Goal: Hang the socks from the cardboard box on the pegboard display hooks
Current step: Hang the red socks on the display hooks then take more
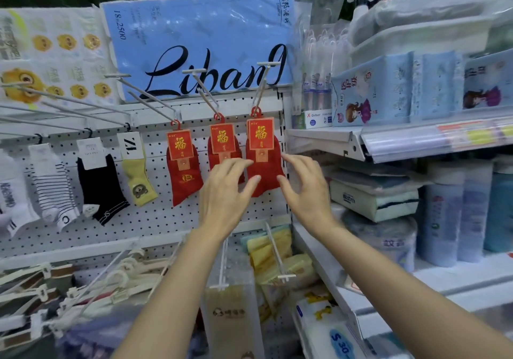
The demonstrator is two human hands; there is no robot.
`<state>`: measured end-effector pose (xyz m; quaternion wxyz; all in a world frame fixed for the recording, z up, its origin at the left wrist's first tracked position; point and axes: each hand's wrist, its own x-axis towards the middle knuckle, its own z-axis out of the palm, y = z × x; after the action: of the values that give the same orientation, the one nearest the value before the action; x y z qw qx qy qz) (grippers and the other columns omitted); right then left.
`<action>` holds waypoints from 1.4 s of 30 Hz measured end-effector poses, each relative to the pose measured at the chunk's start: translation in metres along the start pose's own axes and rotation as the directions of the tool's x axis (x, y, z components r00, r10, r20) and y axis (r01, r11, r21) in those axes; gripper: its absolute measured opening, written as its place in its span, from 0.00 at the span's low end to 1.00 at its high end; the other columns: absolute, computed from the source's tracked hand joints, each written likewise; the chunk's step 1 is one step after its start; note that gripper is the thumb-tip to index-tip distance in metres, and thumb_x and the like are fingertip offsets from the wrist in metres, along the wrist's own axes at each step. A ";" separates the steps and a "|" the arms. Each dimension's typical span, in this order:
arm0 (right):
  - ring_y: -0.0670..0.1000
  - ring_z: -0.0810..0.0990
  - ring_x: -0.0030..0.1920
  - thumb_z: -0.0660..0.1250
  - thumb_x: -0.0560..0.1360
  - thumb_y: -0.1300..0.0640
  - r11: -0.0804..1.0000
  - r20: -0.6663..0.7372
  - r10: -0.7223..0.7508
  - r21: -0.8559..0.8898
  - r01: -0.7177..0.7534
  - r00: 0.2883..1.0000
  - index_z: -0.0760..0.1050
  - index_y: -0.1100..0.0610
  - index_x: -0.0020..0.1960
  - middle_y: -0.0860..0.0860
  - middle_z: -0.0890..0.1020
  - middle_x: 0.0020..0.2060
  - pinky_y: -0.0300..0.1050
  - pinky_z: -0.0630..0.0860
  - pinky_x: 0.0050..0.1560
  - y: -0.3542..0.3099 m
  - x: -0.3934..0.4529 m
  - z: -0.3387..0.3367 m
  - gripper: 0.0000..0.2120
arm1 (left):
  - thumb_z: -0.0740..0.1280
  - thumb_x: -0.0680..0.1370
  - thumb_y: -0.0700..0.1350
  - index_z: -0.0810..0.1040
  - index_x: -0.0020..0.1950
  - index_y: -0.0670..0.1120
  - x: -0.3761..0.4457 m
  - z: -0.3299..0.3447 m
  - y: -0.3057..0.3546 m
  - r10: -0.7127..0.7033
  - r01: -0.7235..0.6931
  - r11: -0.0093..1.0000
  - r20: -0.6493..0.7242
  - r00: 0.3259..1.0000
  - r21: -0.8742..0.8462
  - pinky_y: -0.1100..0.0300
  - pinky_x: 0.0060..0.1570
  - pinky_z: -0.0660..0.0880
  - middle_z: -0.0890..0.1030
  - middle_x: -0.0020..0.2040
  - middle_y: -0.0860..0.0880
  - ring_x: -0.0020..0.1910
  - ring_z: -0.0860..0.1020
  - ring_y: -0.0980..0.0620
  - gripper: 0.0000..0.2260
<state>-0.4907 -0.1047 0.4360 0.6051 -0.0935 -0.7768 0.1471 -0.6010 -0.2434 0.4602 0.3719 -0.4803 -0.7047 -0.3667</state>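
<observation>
Three pairs of red socks with red and gold cards hang on pegboard hooks: the left pair (183, 172), the middle pair (222, 142) and the right pair (262, 147). My left hand (227, 192) is raised in front of the middle pair with its fingers spread and relaxed, holding nothing. To the right of the right pair is my right hand (304, 189), likewise spread and holding nothing. Its fingertips are near that sock's edge. The white pegboard (155, 219) carries long metal hooks (200, 86). No cardboard box is in view.
Further left hang a yellow sock (137, 175), a black sock (101, 189) and striped white socks (55, 189). Shelves with tissue packs (374, 197) stand at the right. Lower hooks with white hangers (83, 286) and yellow packets (272, 258) jut out below my arms.
</observation>
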 end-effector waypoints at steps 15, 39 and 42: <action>0.55 0.76 0.57 0.66 0.77 0.56 0.989 0.106 -0.088 -0.113 0.100 0.990 0.79 0.60 0.60 0.54 0.80 0.56 0.43 0.70 0.60 -0.026 -0.158 -0.103 0.14 | 0.69 0.78 0.51 0.81 0.61 0.47 -0.163 -0.020 0.066 0.062 -0.066 0.997 0.110 0.992 0.033 0.53 0.58 0.75 0.80 0.60 0.49 0.58 0.77 0.48 0.14; 0.53 0.76 0.53 0.67 0.75 0.56 0.688 0.116 0.603 -0.577 -0.441 0.789 0.79 0.57 0.57 0.50 0.80 0.52 0.47 0.75 0.52 -0.065 -0.495 -0.228 0.12 | 0.63 0.78 0.53 0.81 0.57 0.49 -0.441 0.040 0.158 0.306 0.020 0.897 0.651 0.695 -0.442 0.58 0.51 0.74 0.80 0.54 0.52 0.52 0.78 0.49 0.13; 0.52 0.76 0.50 0.67 0.73 0.57 0.595 0.073 0.686 -0.628 -0.501 0.724 0.79 0.56 0.56 0.49 0.80 0.50 0.46 0.73 0.51 -0.068 -0.524 -0.260 0.12 | 0.62 0.75 0.54 0.82 0.55 0.51 -0.468 0.051 0.188 0.358 0.047 0.870 0.695 0.623 -0.491 0.61 0.51 0.70 0.81 0.52 0.53 0.50 0.78 0.51 0.14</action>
<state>-0.1060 -0.3083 0.0389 0.3341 -0.5014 -0.7895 0.1169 -0.3082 -0.3370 0.0567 -0.0582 -0.7248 -0.6395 -0.2494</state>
